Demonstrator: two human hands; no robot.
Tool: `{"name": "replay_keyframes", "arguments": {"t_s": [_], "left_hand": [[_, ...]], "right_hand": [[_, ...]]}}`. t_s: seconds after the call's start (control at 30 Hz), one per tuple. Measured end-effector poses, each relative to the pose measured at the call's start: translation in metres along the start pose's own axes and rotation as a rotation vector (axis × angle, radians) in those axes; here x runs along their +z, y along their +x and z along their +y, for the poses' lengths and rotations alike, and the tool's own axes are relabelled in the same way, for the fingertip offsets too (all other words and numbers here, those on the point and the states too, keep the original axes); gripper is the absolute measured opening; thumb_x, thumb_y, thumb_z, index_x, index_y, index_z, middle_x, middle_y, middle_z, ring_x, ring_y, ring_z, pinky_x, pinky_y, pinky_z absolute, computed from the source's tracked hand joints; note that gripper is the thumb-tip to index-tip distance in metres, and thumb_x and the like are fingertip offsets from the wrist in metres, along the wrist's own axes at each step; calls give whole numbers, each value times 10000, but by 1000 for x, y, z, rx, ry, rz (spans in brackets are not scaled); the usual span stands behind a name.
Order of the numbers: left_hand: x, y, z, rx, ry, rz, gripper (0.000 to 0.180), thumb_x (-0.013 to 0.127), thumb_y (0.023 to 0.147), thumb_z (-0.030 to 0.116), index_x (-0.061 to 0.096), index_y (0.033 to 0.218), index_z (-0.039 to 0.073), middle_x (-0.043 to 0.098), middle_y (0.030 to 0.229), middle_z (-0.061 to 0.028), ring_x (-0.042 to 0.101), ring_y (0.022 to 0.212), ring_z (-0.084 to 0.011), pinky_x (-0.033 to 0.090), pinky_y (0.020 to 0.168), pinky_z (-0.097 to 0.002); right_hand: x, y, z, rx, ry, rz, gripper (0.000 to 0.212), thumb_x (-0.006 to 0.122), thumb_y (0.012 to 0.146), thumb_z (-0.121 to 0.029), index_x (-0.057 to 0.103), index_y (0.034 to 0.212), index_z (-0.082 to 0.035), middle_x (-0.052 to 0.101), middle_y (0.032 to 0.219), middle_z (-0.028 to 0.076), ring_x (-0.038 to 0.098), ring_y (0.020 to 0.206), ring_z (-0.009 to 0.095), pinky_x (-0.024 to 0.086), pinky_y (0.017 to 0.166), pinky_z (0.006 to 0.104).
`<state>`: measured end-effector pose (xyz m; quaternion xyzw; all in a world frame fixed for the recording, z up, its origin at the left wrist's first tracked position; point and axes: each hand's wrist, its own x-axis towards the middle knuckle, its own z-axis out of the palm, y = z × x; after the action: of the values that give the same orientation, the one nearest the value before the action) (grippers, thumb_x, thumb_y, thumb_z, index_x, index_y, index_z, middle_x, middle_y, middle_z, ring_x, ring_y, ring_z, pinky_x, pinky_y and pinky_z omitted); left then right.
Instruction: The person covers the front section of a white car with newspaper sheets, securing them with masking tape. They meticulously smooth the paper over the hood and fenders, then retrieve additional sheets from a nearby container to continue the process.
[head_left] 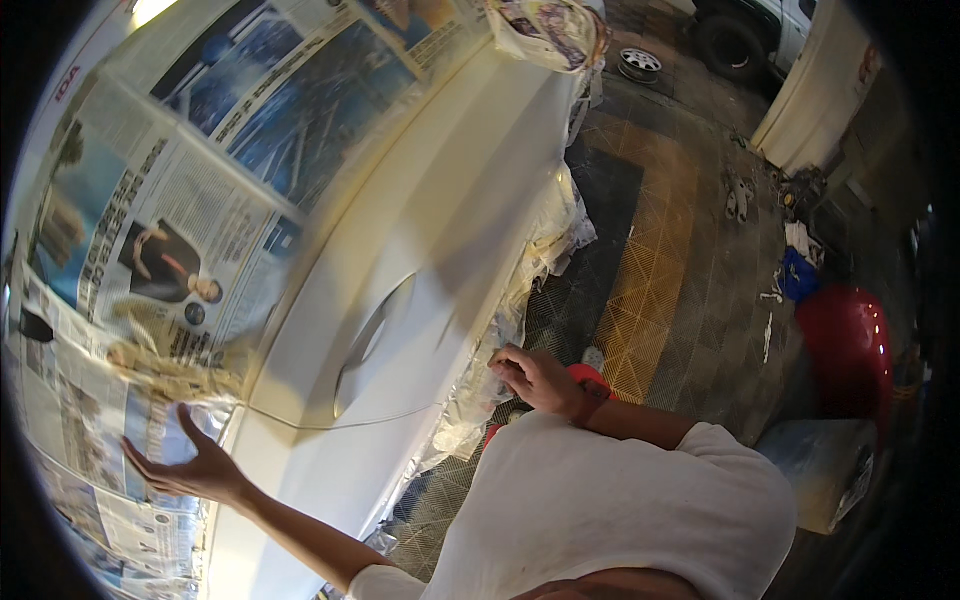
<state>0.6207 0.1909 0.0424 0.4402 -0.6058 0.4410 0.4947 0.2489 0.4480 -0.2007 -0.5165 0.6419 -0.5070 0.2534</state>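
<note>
A white car side panel [425, 215] with a recessed door handle [375, 345] slants across the view. Newspaper [160, 260] under clear film covers the windows to its left. My left hand [195, 465] is open, thumb and fingers spread, over the papered window near the body's edge. I cannot tell if it touches the paper. Nothing shows in its fingers. My right hand [540, 382] is in front of my shirt, beside the crumpled masking film [470, 400] along the panel's lower edge. Its fingers are curled in, and whatever they may hold is hidden.
Dark and yellow grid floor tiles [650, 290] run along the car. A wheel [640, 65] lies beyond the wrapped end [550, 35]. At the right are a red glossy panel [845, 345], a boxy container [820, 470], a blue item [798, 272] and a pale upright panel [815, 100].
</note>
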Motion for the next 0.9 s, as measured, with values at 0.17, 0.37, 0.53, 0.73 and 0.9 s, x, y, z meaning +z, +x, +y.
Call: {"name": "replay_keyframes", "arguments": {"t_s": [0.17, 0.37, 0.53, 0.73, 0.9], "left_hand": [[-32, -94, 154, -212, -582, -425, 649, 836, 886, 27, 527, 1453, -39, 594, 1446, -187, 558, 1371, -345, 403, 1211, -467], [-77, -177, 372, -441, -1340, -1288, 408, 779, 948, 65, 678, 1339, 10, 722, 1283, -126, 680, 1132, -240, 515, 1007, -387], [-98, -188, 507, -488, -1509, -1585, 312, 760, 961, 60, 722, 1265, 6, 766, 1173, -142, 740, 1059, -242, 566, 966, -363], [-104, -189, 617, -255, -1570, -1545, 236, 806, 919, 75, 743, 1137, 11, 756, 1085, -124, 735, 1016, -238, 575, 952, -372], [-116, -194, 686, -384, -1626, -1574, 157, 789, 952, 95, 730, 1073, 15, 736, 1021, -93, 719, 992, -203, 569, 921, -353]], "right_hand": [[-43, 0, 32, 142, 103, 72, 279, 583, 1122, -242, 644, 1266, -11, 667, 739, 100, 600, 584, 146, 494, 576, 345], [-145, -7, 51, 96, 47, 7, 515, 582, 1107, -207, 447, 1574, -37, 692, 836, 161, 647, 664, 240, 517, 645, 373], [-232, -27, 79, 222, -74, -117, 762, 542, 1077, -189, 131, 1709, -72, 721, 944, 219, 688, 750, 365, 554, 727, 441], [-324, -44, 122, 220, -35, -90, 767, 529, 1055, -162, 138, 1707, -64, 721, 938, 204, 706, 767, 329, 557, 746, 433], [-400, -36, 122, 304, -42, -152, 728, 531, 1069, -171, 186, 1695, -33, 719, 886, 142, 684, 739, 258, 547, 729, 402]]}}
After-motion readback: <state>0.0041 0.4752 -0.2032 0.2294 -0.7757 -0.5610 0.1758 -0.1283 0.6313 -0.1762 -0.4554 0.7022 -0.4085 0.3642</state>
